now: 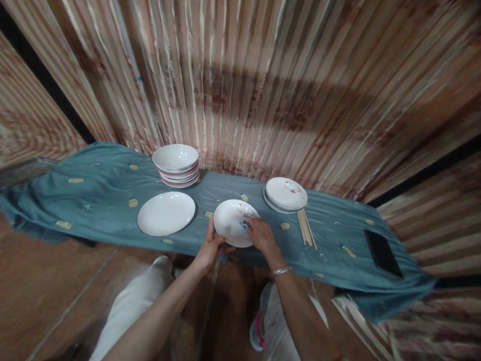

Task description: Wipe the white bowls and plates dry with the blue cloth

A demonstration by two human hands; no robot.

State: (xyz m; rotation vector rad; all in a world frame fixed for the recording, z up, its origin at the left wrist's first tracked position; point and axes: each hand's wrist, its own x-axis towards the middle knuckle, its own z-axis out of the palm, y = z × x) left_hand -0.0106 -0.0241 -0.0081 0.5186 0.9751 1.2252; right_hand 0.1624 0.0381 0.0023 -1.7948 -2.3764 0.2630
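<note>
A white plate with a small floral print is near the front edge of the cloth-covered table, in front of me. My left hand grips its left and near rim, with the thumb over the edge and fingers below. From the right, my right hand reaches over the plate, its fingers bent together against the printed inner surface. Whitish blur surrounds those fingertips; whether they hold something I cannot make out. A silver bangle circles the right wrist. Left of the held plate lies a larger white oval plate.
Stacked bowls stand at the back left. Several floral plates are piled at the right, with chopsticks beside them. A black phone lies near the right end of the green tablecloth. Behind hangs a striped curtain.
</note>
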